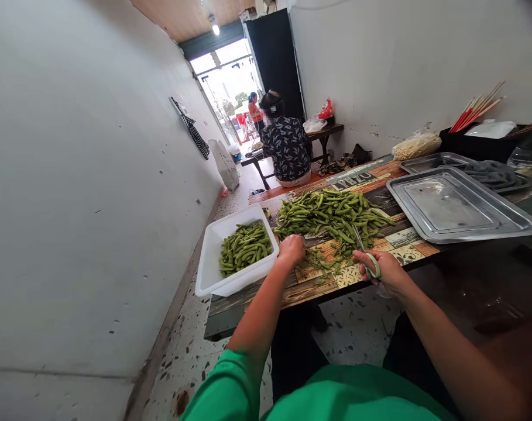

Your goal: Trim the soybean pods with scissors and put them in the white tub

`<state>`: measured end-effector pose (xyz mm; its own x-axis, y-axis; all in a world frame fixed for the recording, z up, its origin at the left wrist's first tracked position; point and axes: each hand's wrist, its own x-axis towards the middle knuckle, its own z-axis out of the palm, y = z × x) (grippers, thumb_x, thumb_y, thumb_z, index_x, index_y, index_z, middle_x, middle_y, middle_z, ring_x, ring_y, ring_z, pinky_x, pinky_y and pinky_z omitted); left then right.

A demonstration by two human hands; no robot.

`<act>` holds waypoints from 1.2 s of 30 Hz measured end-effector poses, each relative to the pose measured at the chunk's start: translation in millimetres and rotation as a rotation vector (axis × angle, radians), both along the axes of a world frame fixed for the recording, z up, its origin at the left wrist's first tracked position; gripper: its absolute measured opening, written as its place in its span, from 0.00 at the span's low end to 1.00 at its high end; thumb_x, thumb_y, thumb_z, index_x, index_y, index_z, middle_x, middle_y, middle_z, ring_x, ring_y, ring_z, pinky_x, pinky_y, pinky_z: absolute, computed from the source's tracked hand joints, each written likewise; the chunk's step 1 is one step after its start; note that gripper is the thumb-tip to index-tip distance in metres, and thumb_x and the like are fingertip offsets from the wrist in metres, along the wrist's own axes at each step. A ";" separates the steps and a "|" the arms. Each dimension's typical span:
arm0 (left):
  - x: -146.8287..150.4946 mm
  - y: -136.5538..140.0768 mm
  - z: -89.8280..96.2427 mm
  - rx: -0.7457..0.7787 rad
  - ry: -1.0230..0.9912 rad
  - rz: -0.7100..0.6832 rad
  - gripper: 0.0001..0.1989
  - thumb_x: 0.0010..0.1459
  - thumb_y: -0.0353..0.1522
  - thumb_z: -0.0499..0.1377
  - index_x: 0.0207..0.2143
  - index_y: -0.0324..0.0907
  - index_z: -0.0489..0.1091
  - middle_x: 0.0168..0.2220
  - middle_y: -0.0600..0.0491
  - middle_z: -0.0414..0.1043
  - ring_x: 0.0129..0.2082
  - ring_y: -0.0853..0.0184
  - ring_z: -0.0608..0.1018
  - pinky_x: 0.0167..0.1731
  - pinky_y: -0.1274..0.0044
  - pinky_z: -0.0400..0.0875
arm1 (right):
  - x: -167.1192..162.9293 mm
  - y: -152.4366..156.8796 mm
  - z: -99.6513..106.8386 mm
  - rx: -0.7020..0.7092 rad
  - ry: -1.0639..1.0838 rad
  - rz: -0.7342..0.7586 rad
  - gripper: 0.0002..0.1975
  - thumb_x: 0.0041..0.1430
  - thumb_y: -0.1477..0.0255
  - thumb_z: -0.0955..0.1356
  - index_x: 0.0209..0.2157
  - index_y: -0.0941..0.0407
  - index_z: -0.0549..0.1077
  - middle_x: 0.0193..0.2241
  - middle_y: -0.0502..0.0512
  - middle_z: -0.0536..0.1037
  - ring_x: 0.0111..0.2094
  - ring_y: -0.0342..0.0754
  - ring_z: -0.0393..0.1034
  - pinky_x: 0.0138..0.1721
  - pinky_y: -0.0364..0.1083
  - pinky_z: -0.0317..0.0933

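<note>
A pair of scissors (372,264) with pale green handles is in my right hand (386,272), fingers through the loops and blades pointing up and away over the pods. My left hand (292,250) is closed beside the right corner of a white plastic tub (208,257); its fingertips are turned away, and what they hold is hidden. Green edamame pods (246,248) lie inside the tub. A larger heap of pods (322,210) spreads across the patterned wooden table (309,289). Small trimmed bits (321,263) are scattered between my hands.
A metal tray (459,204) rests on the table at right, with a second tray (439,161) behind it. A black box (472,143) holds red-tipped sticks beside a bagged bundle (417,144). Beyond the table sits a person (285,146) in a patterned shirt. The white wall stands left.
</note>
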<state>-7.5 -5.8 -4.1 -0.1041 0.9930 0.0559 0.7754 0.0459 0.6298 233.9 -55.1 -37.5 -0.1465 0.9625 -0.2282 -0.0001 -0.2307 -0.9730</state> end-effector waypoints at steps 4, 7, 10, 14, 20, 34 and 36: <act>5.8 12.0 -5.8 0.059 -0.160 -0.118 0.06 0.40 0.24 0.63 0.21 0.40 0.69 0.23 0.54 0.68 0.30 0.68 0.71 0.34 0.79 0.65 | -12.8 -3.4 6.0 0.019 -0.052 0.111 0.23 0.42 0.51 0.72 0.26 0.57 0.70 0.15 0.48 0.70 0.13 0.42 0.63 0.09 0.39 0.48; 19.6 15.5 -13.0 0.029 -0.468 -0.181 0.07 0.44 0.30 0.64 0.28 0.38 0.72 0.22 0.56 0.68 0.23 0.74 0.67 0.26 0.82 0.61 | -19.4 -3.0 7.3 0.046 -0.134 0.156 0.22 0.43 0.51 0.72 0.25 0.57 0.70 0.15 0.47 0.70 0.13 0.41 0.63 0.09 0.38 0.48; 31.0 11.8 -16.7 -0.044 -0.714 -0.232 0.14 0.45 0.38 0.64 0.31 0.36 0.71 0.21 0.57 0.67 0.19 0.77 0.62 0.20 0.82 0.55 | -20.6 -0.7 8.1 0.096 -0.214 0.155 0.22 0.45 0.51 0.72 0.22 0.57 0.70 0.15 0.49 0.71 0.13 0.41 0.63 0.11 0.39 0.50; 36.6 3.8 -17.4 -0.117 -0.838 -0.288 0.18 0.43 0.42 0.66 0.31 0.36 0.71 0.20 0.58 0.66 0.16 0.78 0.60 0.18 0.82 0.52 | -19.5 2.9 11.2 0.153 -0.293 0.156 0.22 0.45 0.52 0.72 0.19 0.57 0.70 0.15 0.51 0.73 0.14 0.42 0.66 0.17 0.40 0.58; 34.5 3.0 -19.1 -0.136 -0.890 -0.347 0.19 0.41 0.41 0.68 0.30 0.36 0.72 0.21 0.57 0.67 0.18 0.79 0.63 0.20 0.83 0.54 | -24.0 7.3 14.7 0.127 -0.284 0.154 0.22 0.44 0.50 0.72 0.20 0.56 0.69 0.13 0.49 0.71 0.13 0.42 0.64 0.16 0.41 0.58; 26.3 7.1 -8.5 -0.437 -1.176 -0.260 0.18 0.37 0.32 0.71 0.27 0.36 0.65 0.19 0.58 0.65 0.16 0.77 0.67 0.15 0.84 0.57 | -28.5 8.0 11.5 0.174 -0.315 0.127 0.22 0.46 0.53 0.72 0.18 0.56 0.66 0.11 0.46 0.68 0.11 0.41 0.63 0.14 0.39 0.56; 26.0 9.1 -9.3 -0.400 -1.292 -0.207 0.18 0.39 0.29 0.70 0.27 0.37 0.62 0.21 0.58 0.66 0.21 0.73 0.74 0.20 0.83 0.66 | -30.5 7.5 13.7 0.113 -0.239 0.142 0.22 0.45 0.52 0.72 0.21 0.56 0.67 0.13 0.47 0.69 0.12 0.41 0.64 0.12 0.39 0.55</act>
<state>18.5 3.3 -13.5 0.2881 0.9219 -0.2591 -0.3342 0.3503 0.8750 203.4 -47.6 -23.8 -0.2367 0.9575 -0.1648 0.2567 -0.1020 -0.9611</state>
